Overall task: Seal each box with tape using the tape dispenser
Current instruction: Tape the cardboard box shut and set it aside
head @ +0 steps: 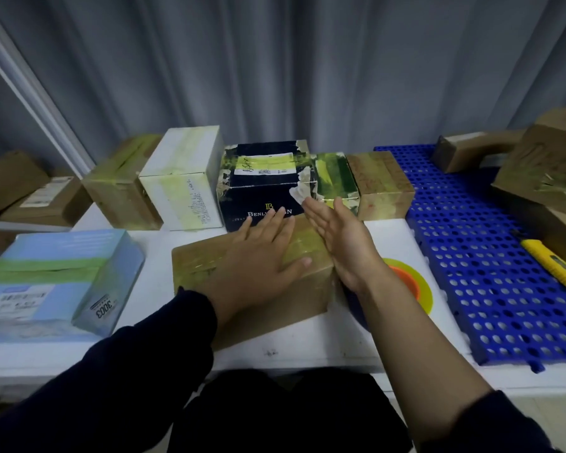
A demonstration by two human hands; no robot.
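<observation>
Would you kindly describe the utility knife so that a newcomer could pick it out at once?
Look at the blue perforated mat covering the right side of the white table. Near the mat's right edge, just in front of the stacked brown cartons, lies the utility knife. It is the only slim, bright yellow tool there, lying diagonally, while its neighbours are bulky cardboard boxes.

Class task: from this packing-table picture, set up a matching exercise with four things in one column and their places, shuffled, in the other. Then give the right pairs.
Things
1. nearest brown box
2. yellow utility knife
3. dark blue box
4. light blue box

Places
A. on the blue perforated mat
B. under the flat left hand
C. near the left end of the table
D. in the back row, right of the white box

Pairs: 1-B, 2-A, 3-D, 4-C
</observation>
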